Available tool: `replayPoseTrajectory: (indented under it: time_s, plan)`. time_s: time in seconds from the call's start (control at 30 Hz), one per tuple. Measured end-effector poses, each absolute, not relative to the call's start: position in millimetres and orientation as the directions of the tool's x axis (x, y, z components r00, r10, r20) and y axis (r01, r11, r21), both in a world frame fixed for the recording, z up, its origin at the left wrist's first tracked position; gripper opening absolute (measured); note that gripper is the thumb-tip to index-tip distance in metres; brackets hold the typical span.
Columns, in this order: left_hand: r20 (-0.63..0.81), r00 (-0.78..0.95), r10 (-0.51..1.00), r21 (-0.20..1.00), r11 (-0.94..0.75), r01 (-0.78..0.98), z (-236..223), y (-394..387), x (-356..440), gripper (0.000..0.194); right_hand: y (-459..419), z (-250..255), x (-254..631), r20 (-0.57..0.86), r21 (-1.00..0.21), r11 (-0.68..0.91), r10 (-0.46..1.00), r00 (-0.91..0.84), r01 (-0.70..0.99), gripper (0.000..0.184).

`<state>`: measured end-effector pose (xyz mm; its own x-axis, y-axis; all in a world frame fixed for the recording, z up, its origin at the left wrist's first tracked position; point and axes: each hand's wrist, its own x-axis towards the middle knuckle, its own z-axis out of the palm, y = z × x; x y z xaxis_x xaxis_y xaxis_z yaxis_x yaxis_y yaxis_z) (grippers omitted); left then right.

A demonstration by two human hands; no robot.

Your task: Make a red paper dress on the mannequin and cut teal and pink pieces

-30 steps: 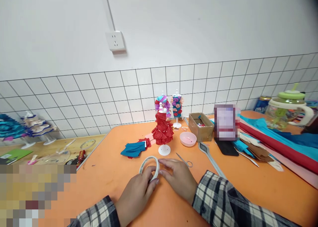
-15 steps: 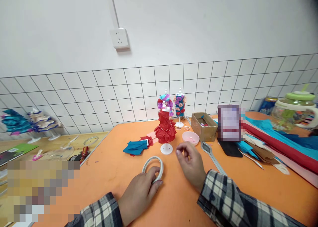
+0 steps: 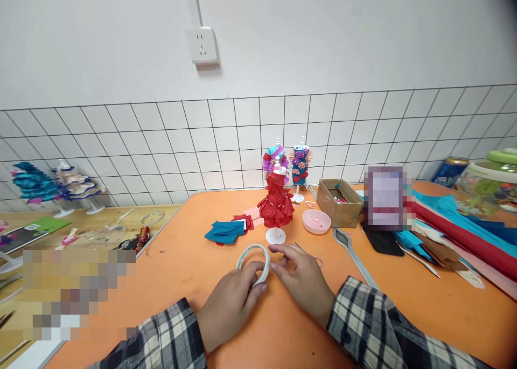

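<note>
My left hand (image 3: 232, 301) holds a roll of white tape (image 3: 241, 255) upright, its fingers and thumb closed on the near side of the ring. My right hand (image 3: 302, 280) is at the roll's right edge, thumb and forefinger apart; whether they touch the tape is unclear. Its other fingers are partly hidden. A small thin loop (image 3: 319, 262) shows behind that hand, and I cannot make out what it belongs to. Just beyond the roll stands a small dress form in a ruffled red paper dress (image 3: 276, 199) on a round white base. Folded blue crepe paper (image 3: 225, 232) lies to its left.
Two more dressed forms stand behind, one in a blue flowered dress (image 3: 299, 165). Rightward are a pink bowl (image 3: 316, 222), a cardboard box (image 3: 341, 203), a grey strap-like piece (image 3: 355, 258), a tablet-like panel (image 3: 385, 199) and red paper (image 3: 456, 231). A side table (image 3: 117, 215) adjoins on the left.
My right hand has moved left to the tape roll, its thumb and forefinger spreading apart. The small loop has come into sight behind it. My left hand still holds the roll.
</note>
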<state>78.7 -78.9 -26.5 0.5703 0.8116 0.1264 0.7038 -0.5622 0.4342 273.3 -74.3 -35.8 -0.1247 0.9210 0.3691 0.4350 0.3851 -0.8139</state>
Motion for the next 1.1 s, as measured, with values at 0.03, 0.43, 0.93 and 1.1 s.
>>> replayPoseTrajectory:
  time_s: [0.03,0.43,0.93,1.1]
  plan:
    - [0.139,0.579,0.803,0.414,-0.579,0.702,-27.1,-78.6,78.4,0.021,-74.3,-36.1,272.8,0.358,-0.824,0.364,0.929,-0.099,0.434,0.030]
    - [0.159,0.648,0.745,0.277,-0.664,0.695,-27.4,-77.2,78.4,0.020,-70.7,-35.6,275.8,0.214,-0.937,0.237,0.970,-0.112,0.258,0.016]
    - [0.145,0.635,0.758,0.240,-0.650,0.721,-26.3,-78.3,78.8,0.020,-71.4,-39.2,273.4,0.185,-0.948,0.213,0.973,-0.134,0.236,0.022]
    - [0.176,0.659,0.731,0.227,-0.682,0.695,-29.5,-78.1,77.9,0.020,-70.1,-38.1,275.6,0.111,-0.977,0.142,0.975,-0.194,0.158,0.016]
